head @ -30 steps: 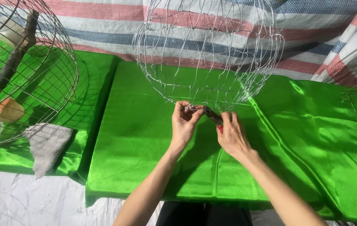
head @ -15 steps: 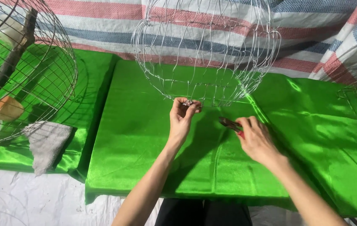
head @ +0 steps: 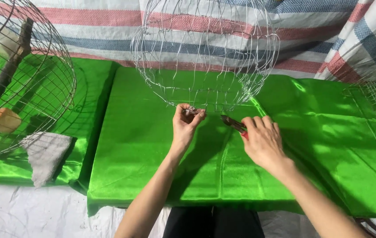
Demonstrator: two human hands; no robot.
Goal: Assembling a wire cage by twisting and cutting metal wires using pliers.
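Right hand (head: 264, 142) closed round red-handled pliers (head: 234, 124) on green cloth (head: 152, 167). Left hand (head: 187, 124) pinched bottom rim of wire cage (head: 205, 53), standing mid-cloth. Second cage (head: 25, 79) far left, striped tarp (head: 320, 26) behind.

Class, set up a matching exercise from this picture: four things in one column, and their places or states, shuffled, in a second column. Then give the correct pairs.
Things:
1. left hand
2. right hand
3. grey cloth
4. finished wire cage

Places or states:
A. lies on the green cover at the left, by the cage's foot
B. pinches the bottom rim of the open wire frame
C. stands at the far left with a branch inside
D. holds red-handled pliers on the green cloth

Pairs: 1-B, 2-D, 3-A, 4-C
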